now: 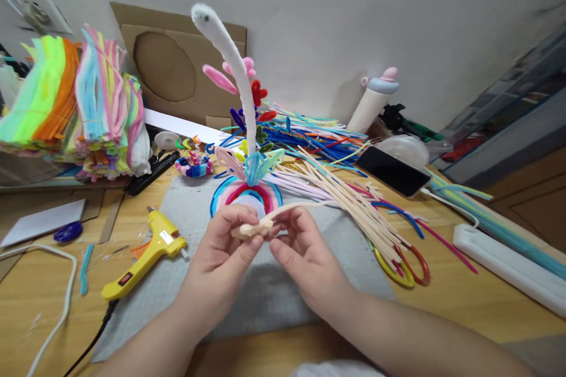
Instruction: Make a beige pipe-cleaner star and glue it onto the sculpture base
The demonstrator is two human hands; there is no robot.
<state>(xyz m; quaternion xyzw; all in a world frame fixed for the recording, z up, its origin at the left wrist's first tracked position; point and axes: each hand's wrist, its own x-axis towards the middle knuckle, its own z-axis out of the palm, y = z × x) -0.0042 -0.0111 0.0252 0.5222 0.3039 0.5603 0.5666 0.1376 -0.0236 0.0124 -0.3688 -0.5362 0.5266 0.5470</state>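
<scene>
Between my hands is a cream pipe cleaner [305, 205], its left end coiled into a small knotted shape and its tail running out to the right. My left hand [227, 250] pinches the coiled part between thumb and fingers. My right hand [305, 250] is closed around the pipe cleaner just beside the coil, fingertips nearly meeting the left thumb. Right behind them stands a pipe-cleaner craft with a rainbow-ringed base [216, 195], a tall white fuzzy stem [241, 79] and coloured petals. Beneath my hands lies a grey cutting mat [274, 294].
A yellow glue gun [148, 253] lies at left. Bundled pipe cleaners [44, 94] are stacked behind it. Loose cream pipe cleaners [358, 206] spread to the right, over scissors [413, 274]. A phone [393, 171], a bottle [371, 103] and a power strip [508, 265] are farther right.
</scene>
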